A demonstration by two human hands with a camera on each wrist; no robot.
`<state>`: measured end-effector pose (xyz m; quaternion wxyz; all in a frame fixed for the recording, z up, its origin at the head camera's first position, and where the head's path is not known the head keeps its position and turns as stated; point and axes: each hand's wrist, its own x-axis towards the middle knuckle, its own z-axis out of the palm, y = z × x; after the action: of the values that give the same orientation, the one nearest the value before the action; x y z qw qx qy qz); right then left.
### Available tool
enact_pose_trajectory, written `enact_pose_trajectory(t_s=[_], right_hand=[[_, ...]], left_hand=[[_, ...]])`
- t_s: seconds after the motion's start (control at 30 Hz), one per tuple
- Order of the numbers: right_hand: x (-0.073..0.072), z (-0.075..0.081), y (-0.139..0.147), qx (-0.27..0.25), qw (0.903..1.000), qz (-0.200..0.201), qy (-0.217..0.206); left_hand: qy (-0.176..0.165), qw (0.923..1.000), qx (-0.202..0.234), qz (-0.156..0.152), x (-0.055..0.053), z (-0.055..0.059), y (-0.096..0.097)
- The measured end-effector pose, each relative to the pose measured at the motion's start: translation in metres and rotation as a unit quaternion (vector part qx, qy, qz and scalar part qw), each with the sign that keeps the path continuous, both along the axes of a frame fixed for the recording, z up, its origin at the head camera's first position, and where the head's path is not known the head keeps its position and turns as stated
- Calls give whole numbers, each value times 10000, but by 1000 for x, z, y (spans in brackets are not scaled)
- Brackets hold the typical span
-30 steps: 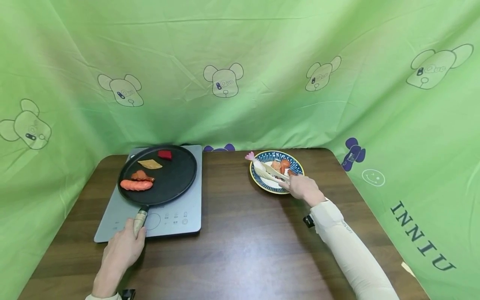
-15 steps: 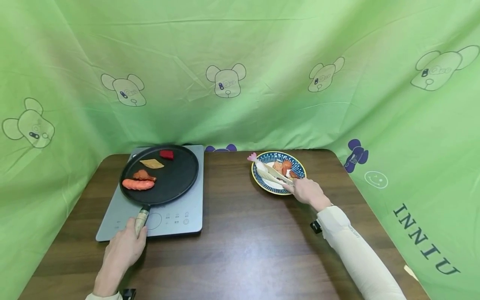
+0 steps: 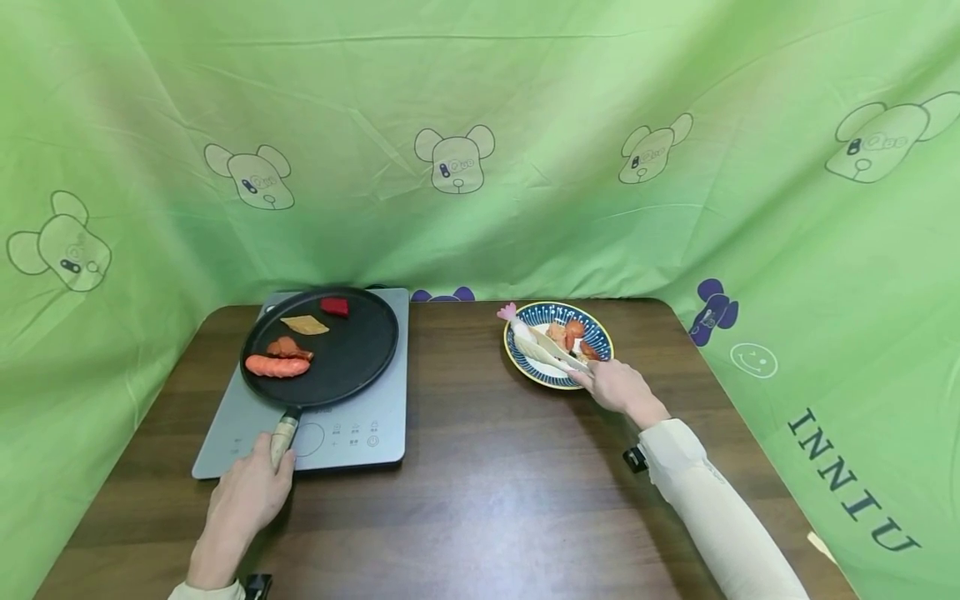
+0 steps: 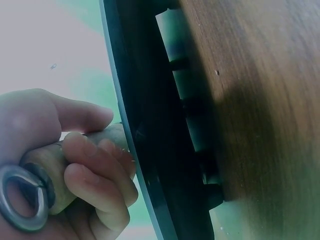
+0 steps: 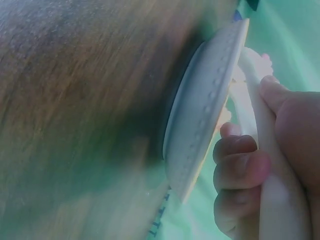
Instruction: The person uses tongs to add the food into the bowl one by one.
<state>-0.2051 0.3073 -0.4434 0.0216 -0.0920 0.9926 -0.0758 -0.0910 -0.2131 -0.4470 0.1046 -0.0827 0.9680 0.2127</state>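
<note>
My left hand (image 3: 251,492) grips the wooden handle (image 3: 282,442) of a flat black pan (image 3: 348,350); the left wrist view shows fingers curled round it, with a metal ring (image 4: 22,197) at the handle's end. In my right hand (image 3: 618,385) are pale cream tongs (image 3: 551,350), thumb on one arm and fingers round the other. Their tips reach over a blue-patterned plate (image 3: 528,315) to a white shrimp (image 3: 519,332) with a pink tail, lying across the plate's left rim. Beside it on the plate sit several reddish and orange food pieces (image 3: 572,332).
The pan stands on a silver induction cooktop (image 3: 375,446) at the table's left. In it lie a sausage (image 3: 277,367), a brown meat piece (image 3: 288,347), a yellow slice (image 3: 305,325) and a red piece (image 3: 334,307). A green curtain (image 3: 450,242) hangs round the brown table (image 3: 472,500).
My right hand has drawn back slightly to the right, toward me, with the tongs still at the shrimp. My left hand stays on the pan handle. The head view has shifted a little.
</note>
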Motion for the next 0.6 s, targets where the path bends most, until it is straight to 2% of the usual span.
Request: enact_pose_trajectory(t_s=[0.6], right_hand=[[13, 12, -6, -266, 9985, 85, 478]], left_hand=[[47, 10000, -7, -17, 0, -1, -1]])
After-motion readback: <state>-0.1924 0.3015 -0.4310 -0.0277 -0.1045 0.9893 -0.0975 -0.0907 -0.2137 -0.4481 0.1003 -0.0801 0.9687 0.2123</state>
